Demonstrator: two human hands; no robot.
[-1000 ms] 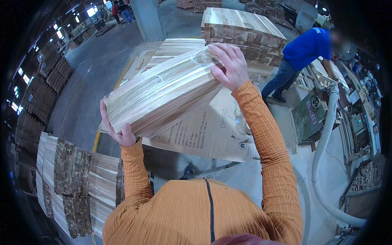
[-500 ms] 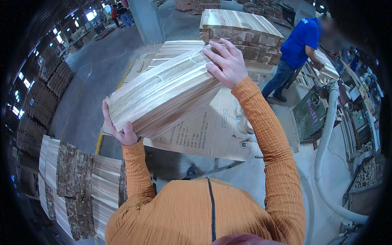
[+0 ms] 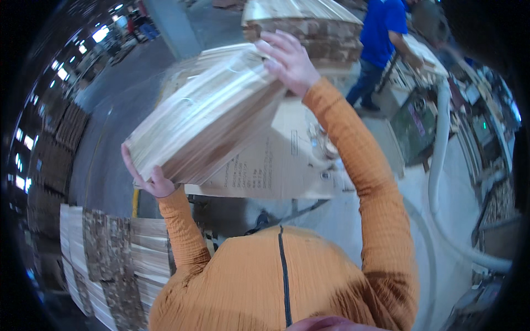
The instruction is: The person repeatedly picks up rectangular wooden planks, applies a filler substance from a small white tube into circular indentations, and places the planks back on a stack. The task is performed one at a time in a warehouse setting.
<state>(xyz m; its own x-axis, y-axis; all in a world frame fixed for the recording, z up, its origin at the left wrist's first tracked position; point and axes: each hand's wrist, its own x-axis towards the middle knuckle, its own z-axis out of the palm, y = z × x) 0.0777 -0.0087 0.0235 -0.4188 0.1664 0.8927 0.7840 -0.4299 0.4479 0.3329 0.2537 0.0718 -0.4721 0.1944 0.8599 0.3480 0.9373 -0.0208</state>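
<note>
Legibility poor from where I stand: no word or number read with certainty. Cardboard sheet (image 3: 281, 185): block of dark printed lines (image 3: 240, 172), running up the sheet, smeared by blur. To its right, a narrow upright rectangular outline (image 3: 293, 142), contents illegible. Near the lower right, a small dark round mark (image 3: 324, 176), detail lost. Green machine (image 3: 407, 135): slanted pinkish-purple label (image 3: 417, 121), characters blurred.

Brown cardboard (image 3: 281, 179) carries a few small things (image 3: 330, 149) near its right edge, too blurred to name
</note>
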